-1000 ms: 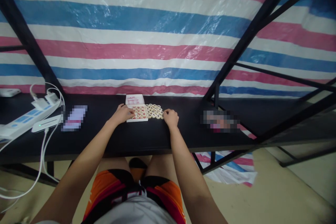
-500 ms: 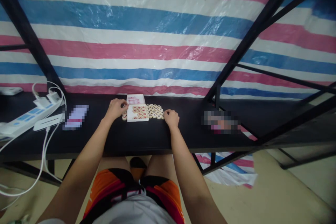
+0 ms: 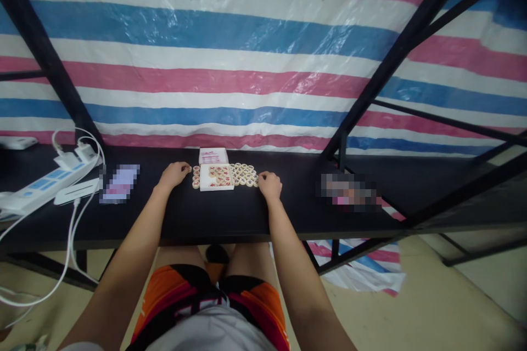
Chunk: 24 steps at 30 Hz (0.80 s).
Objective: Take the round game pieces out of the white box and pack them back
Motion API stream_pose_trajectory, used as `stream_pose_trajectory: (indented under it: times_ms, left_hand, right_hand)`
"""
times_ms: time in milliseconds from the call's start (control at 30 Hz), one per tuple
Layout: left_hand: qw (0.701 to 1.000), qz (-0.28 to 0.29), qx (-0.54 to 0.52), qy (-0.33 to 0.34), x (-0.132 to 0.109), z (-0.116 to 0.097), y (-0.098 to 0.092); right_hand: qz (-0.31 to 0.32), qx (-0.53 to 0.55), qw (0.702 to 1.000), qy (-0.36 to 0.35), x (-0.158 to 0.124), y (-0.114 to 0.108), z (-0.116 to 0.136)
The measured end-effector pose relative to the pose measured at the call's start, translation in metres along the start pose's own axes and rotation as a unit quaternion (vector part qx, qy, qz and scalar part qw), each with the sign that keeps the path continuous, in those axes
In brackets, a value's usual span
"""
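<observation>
My left hand [image 3: 174, 174] is just left of a short column of red-marked Chinese chess pieces [image 3: 196, 176]. Its thumb and fingers are pinched together on what looks like another pale chess piece, mostly covered by the fingertips. A white open box [image 3: 206, 185] stands right of the column, with red-marked pieces [image 3: 223, 177] inside, its left end partly bare. Against the box's right side lie several rows of dark-marked pieces [image 3: 244, 174]. My right hand [image 3: 270, 185] rests at the right end of these rows, fingers curled and closed; whatever they hold is hidden.
The white box lid [image 3: 213, 156] lies behind the box. On the black table [image 3: 214, 219], a blurred phone [image 3: 120, 182], a white power strip [image 3: 45, 184] and cables are at left. A blurred item [image 3: 348, 192] lies at right, near black frame bars [image 3: 366, 98].
My left hand has moved left, away from the box's left edge, uncovering the top of the red-marked column. My right hand has stayed beside the dark-marked pieces.
</observation>
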<state>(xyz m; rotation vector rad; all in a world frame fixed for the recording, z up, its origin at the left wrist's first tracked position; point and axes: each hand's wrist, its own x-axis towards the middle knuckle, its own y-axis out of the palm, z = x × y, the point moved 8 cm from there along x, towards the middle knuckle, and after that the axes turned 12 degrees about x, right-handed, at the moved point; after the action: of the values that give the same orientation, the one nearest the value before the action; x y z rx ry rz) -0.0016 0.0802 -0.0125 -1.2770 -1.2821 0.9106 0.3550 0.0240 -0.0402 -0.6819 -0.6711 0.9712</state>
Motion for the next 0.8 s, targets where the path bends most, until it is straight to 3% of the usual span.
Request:
stream_pose_trajectory:
  times_ms: [367, 500, 600, 700, 800]
  left_hand:
    - [1.000, 0.008, 0.009, 0.023, -0.002, -0.008, -0.001]
    - [0.998, -0.063, 0.020, 0.017, -0.009, -0.017, -0.020]
    - [0.990, -0.102, 0.011, 0.094, -0.014, -0.045, -0.030]
    - [0.975, -0.060, 0.015, 0.213, -0.022, -0.080, -0.022]
    - [0.963, -0.024, 0.027, 0.268, -0.030, -0.100, -0.014]
  right_hand:
    - [0.002, 0.002, 1.000, 0.001, -0.001, -0.001, 0.001]
    - [0.003, 0.005, 1.000, 0.004, 0.000, 0.000, 0.000]
    - [0.002, 0.002, 1.000, 0.003, 0.001, 0.000, -0.001]
    - [0.005, -0.001, 1.000, 0.005, 0.000, 0.000, -0.001]
    - [0.007, -0.003, 1.000, 0.006, 0.000, 0.000, -0.001]
